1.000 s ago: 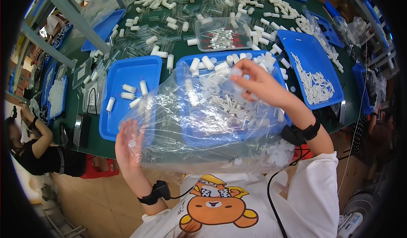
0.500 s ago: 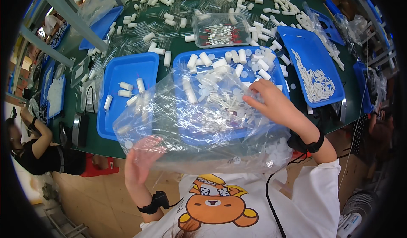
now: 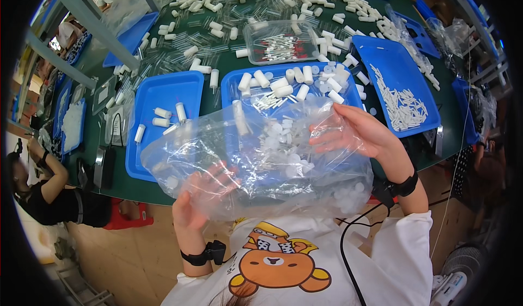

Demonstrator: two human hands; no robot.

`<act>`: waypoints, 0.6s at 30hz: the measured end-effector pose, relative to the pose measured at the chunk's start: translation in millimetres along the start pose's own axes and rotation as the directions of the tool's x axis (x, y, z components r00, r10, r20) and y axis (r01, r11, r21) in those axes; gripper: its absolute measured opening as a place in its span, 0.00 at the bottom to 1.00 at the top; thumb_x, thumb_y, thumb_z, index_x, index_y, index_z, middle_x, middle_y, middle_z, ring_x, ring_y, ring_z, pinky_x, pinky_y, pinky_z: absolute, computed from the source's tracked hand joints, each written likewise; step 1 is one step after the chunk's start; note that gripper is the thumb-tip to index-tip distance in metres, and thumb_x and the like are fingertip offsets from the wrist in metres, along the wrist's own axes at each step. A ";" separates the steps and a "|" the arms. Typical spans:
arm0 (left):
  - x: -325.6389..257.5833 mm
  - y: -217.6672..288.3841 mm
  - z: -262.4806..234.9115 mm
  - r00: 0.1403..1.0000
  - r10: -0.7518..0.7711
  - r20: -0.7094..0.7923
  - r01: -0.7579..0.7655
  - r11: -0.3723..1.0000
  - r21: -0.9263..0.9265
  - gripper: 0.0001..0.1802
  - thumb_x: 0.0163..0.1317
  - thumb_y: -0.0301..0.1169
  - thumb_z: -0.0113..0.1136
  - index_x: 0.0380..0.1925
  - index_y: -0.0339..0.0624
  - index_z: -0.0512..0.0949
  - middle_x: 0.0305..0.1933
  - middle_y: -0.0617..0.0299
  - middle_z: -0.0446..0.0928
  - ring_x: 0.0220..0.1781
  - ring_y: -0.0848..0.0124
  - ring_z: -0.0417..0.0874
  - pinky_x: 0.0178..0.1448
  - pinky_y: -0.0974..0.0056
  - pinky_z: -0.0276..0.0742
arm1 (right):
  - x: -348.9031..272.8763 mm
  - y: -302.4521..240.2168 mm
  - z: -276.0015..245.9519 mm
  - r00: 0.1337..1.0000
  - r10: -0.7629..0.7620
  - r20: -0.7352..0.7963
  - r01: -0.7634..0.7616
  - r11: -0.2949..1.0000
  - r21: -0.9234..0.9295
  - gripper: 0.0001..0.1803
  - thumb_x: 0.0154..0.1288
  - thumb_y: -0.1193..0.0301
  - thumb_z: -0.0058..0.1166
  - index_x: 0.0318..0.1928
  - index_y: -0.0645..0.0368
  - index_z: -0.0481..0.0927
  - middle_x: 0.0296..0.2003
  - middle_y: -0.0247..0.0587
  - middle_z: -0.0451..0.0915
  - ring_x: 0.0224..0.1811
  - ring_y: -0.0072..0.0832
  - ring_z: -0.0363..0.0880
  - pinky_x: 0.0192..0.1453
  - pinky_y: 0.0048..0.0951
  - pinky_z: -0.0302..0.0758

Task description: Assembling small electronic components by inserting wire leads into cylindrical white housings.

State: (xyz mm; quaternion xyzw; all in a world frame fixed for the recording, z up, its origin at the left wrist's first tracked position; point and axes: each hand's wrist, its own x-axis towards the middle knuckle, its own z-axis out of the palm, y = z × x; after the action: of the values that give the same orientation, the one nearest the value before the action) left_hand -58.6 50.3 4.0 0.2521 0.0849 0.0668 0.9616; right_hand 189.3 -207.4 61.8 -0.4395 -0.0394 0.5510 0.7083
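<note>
A large clear plastic bag [image 3: 261,183] stretches between my hands above the middle blue tray [image 3: 231,82]. Small white caps [image 3: 286,134] show through its film, and more translucent discs [image 3: 351,197] gather in its lower right corner. My left hand [image 3: 210,194] supports the bag's lower left side, its spread fingers seen through the plastic. At the upper right edge, my right hand [image 3: 354,129] holds the bag, its fingers behind the film and its thumb outside. White cylinders [image 3: 283,85] and thin white sticks [image 3: 269,101] lie in the tray beyond the bag.
A blue tray [image 3: 163,82] with several white cylinders sits left; another blue tray [image 3: 376,50] holds short white tubes at right. Behind stands a clear box [image 3: 280,41] of red-and-white parts. Clear tubes [image 3: 212,39] cover the far green table. A person [image 3: 49,191] sits at far left.
My right hand has moved slightly right and its fingers now show behind the film. My left hand has shifted right, further behind the bag. More thin sticks show uncovered in the tray.
</note>
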 end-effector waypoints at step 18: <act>44.1 -26.7 -11.9 0.874 -0.464 0.142 0.474 0.879 -0.046 0.35 0.45 0.29 0.61 0.56 0.31 0.65 0.46 0.55 0.74 0.43 0.63 0.77 0.48 0.61 0.76 | 0.1 33.3 12.4 0.885 -0.375 0.276 0.120 0.757 0.642 0.18 0.74 0.62 0.31 0.39 0.59 0.72 0.22 0.33 0.74 0.32 0.29 0.78 0.67 0.62 0.53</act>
State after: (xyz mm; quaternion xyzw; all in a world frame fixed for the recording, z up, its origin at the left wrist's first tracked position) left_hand -15.5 40.4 -25.1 0.1893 0.0794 -0.1811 0.9618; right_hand 157.8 -199.9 47.2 -0.0608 -0.0590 0.5089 0.8567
